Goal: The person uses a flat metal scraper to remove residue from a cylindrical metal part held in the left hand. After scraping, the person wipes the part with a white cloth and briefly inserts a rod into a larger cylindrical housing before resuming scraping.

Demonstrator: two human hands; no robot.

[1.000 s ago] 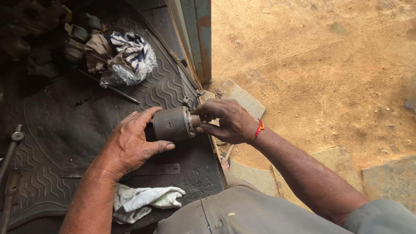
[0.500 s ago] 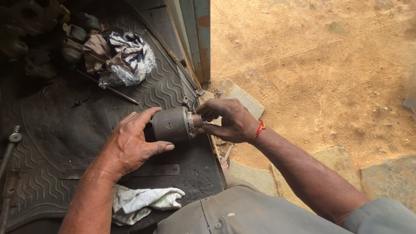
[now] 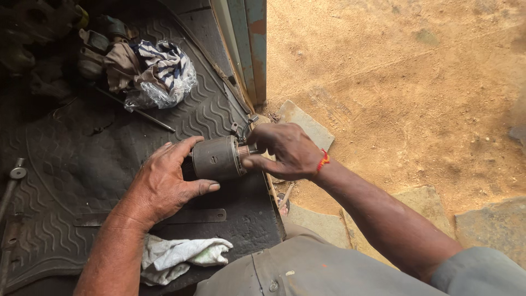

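Note:
A dark grey cylindrical motor body [image 3: 215, 158] lies on its side near the edge of a black ribbed rubber mat [image 3: 71, 164]. My left hand [image 3: 164, 183] cups it from the left, thumb below and fingers over the top. At the cylinder's right end a copper-coloured part [image 3: 244, 151] and thin wires stick out. My right hand [image 3: 285, 151], a red thread on its wrist, pinches that end with its fingertips.
A white rag [image 3: 181, 255] lies on the mat near my body, next to a flat metal strip [image 3: 192, 215]. A striped cloth in a clear bag [image 3: 161, 71] and dark parts sit at the back. A metal rod [image 3: 11, 183] lies left. Sandy ground [image 3: 411, 82] and flat stones [image 3: 307, 123] are right.
My right hand has shifted slightly left, its fingers closing further over the cylinder's right end. The left hand and the cylinder have stayed put.

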